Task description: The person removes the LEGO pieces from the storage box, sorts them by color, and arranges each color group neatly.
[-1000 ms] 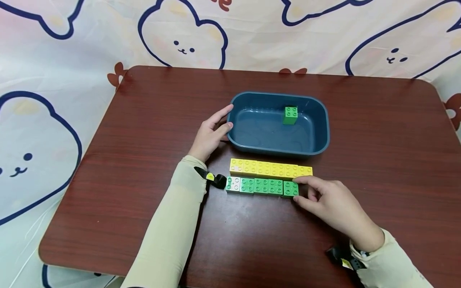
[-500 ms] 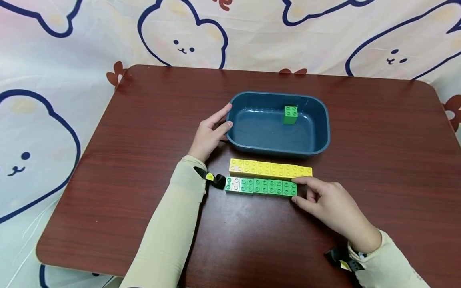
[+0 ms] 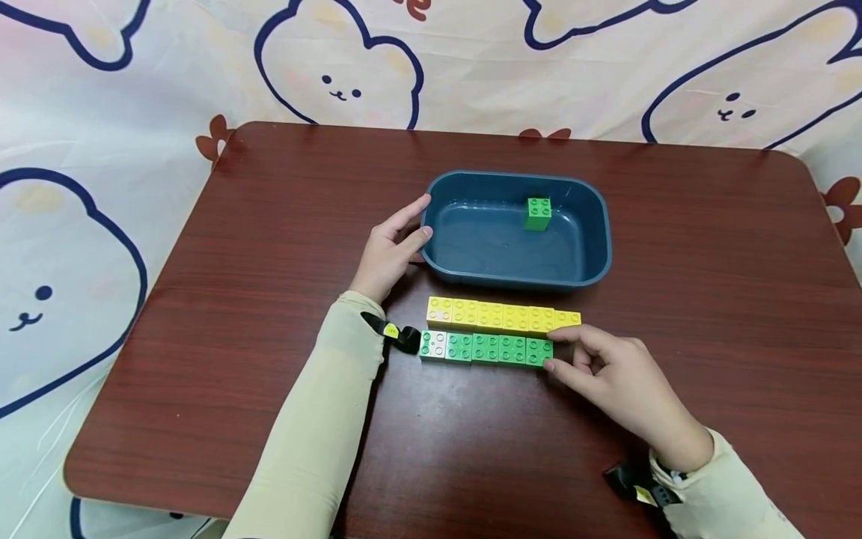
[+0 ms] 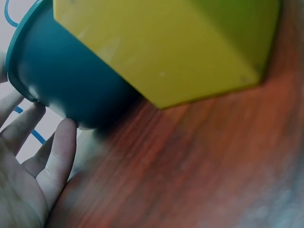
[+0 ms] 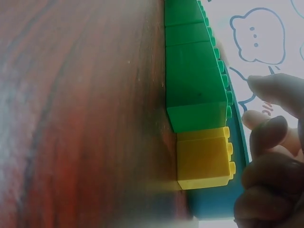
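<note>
At the left end of the dark blue plastic tray (image 3: 518, 281), my left hand (image 3: 387, 251) rests its fingertips on the outer wall and rim, fingers fairly straight. A row of green toy bricks (image 3: 485, 347), the leftmost with a white printed top, runs along the table. My right hand (image 3: 613, 374) is at that row's right end, thumb and forefinger spread at the last brick's corners. In the right wrist view these fingertips (image 5: 259, 85) sit apart from the bricks, above stud height; the other fingers are curled. Just behind lies a row of yellow bricks (image 3: 503, 314). One green brick (image 3: 538, 215) stands inside the tray.
The brown wooden table (image 3: 269, 374) has rounded corners. A pale cloth (image 3: 485, 60) with cartoon bears hangs behind it and on the left. In the left wrist view, a yellow brick side (image 4: 166, 52) looms close, blurred, in front of the tray.
The last green brick has slid left against its row, closing a small gap. My right hand has moved slightly left with it. My left hand stays at the tray.
</note>
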Demonstrator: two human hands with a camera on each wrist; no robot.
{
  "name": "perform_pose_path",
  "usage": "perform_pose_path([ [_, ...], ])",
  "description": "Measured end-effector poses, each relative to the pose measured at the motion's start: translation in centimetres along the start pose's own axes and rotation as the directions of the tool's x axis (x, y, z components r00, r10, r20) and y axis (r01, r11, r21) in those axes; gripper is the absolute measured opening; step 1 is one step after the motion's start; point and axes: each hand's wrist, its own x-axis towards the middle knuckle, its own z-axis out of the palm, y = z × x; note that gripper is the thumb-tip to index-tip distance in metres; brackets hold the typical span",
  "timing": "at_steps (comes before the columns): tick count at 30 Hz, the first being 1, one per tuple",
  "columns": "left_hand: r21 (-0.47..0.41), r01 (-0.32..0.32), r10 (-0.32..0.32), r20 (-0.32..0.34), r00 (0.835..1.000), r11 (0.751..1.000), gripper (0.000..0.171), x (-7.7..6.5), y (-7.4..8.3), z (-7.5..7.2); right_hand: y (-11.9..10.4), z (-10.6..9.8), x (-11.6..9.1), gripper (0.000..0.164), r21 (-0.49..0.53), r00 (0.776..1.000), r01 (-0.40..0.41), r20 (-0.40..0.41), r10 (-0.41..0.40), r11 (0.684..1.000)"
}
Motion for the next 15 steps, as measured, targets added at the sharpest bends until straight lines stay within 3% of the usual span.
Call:
perform_pose_path([
  [7, -0.016, 0.008, -0.008, 0.004, 1.000, 1.000, 0.047, -0.1, -0.1, 0.0, 0.0, -0.3, 0.2, 0.026, 0.068, 0.999, 0.003, -0.041, 0.000, 0.998],
  [15, -0.021, 0.012, -0.011, 0.006, 1.000, 1.000, 0.047, -0.1, 0.0, 0.0, 0.1, -1.9, 1.2, 0.029, 0.037, 0.998, -0.010, -0.066, 0.013, 0.999],
])
